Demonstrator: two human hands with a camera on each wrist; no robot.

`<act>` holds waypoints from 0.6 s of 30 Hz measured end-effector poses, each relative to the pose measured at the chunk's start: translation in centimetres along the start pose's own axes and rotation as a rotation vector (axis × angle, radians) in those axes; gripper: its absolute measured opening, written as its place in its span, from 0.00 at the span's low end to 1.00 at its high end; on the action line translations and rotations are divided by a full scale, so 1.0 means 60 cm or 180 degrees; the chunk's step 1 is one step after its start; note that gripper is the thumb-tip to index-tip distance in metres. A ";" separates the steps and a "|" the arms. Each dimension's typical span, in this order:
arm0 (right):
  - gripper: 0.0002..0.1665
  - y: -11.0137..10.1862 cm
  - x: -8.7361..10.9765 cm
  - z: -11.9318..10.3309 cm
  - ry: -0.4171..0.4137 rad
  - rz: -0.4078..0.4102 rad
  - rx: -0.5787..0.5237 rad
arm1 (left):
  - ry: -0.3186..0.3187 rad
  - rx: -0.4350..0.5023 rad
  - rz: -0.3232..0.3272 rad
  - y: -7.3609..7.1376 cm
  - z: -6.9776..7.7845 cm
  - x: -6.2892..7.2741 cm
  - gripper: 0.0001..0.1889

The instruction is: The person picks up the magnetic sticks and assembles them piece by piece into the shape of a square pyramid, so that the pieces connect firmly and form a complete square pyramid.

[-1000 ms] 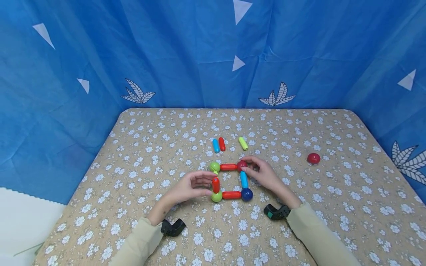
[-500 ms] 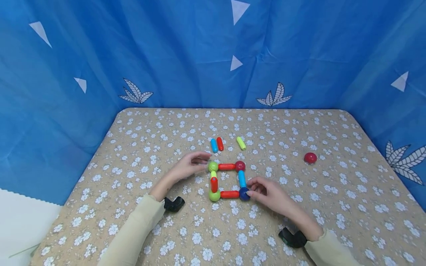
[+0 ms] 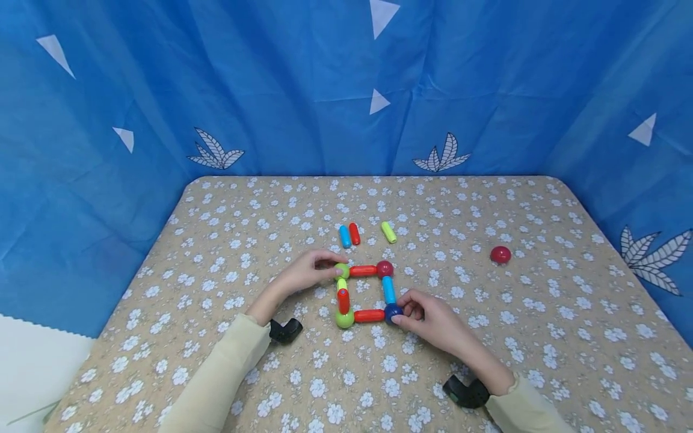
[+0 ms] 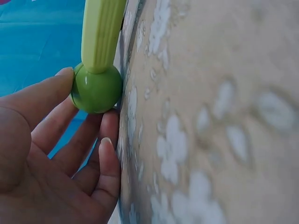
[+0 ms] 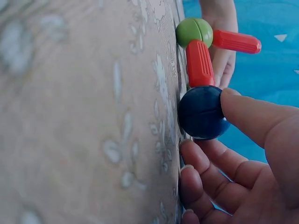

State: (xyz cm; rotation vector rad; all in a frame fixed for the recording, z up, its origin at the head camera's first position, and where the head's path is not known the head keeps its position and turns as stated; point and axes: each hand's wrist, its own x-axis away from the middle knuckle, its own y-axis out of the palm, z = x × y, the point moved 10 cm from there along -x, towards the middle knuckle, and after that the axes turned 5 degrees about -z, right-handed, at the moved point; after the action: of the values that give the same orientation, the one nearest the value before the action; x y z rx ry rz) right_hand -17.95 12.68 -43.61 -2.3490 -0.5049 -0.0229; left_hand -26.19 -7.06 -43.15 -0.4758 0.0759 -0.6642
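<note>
Right now your left hand [image 3: 311, 270] pinches the square frame [image 3: 363, 271] at its far-left green ball [image 4: 97, 88], and your right hand [image 3: 430, 319] pinches it at the near-right dark blue ball [image 5: 201, 112]. The hands are well apart, holding diagonal corners. Expect light, stiff plastic: the glossy balls may slip or roll, the ridged rods should grip better, and the joints could swivel or part if you pull, so hold low at the balls. The frame lies between your hands around the middle of the worktop [image 3: 243, 204], with a red ball [image 3: 385, 268] at its far-right corner and a red upright rod [image 3: 343, 302] rising from the near-left green ball [image 3: 344, 319]. Beyond, toward the worktop's far edge, lie loose blue [image 3: 344, 236], red [image 3: 354, 234] and yellow-green rods [image 3: 388, 232]; a red dome-like piece [image 3: 500, 255] sits toward its right edge.
</note>
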 end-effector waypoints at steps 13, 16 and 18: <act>0.15 -0.027 -0.031 0.016 -0.0074 -0.0131 -0.0032 | 0.0017 0.0098 -0.0107 0.002 -0.003 0.048 0.16; 0.16 -0.041 -0.050 0.015 -0.0167 -0.0153 -0.0020 | -0.0039 0.0105 -0.0142 0.006 -0.001 0.056 0.16; 0.17 -0.049 -0.063 0.017 -0.0167 -0.0155 0.0020 | -0.0043 0.0141 -0.0192 0.013 0.002 0.059 0.16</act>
State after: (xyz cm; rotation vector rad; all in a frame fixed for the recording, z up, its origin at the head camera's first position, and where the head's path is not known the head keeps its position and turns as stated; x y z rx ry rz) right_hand -22.62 13.97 -43.01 -2.3358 -0.5870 0.0179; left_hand -22.92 -8.65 -43.11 -0.4414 0.0340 -0.7204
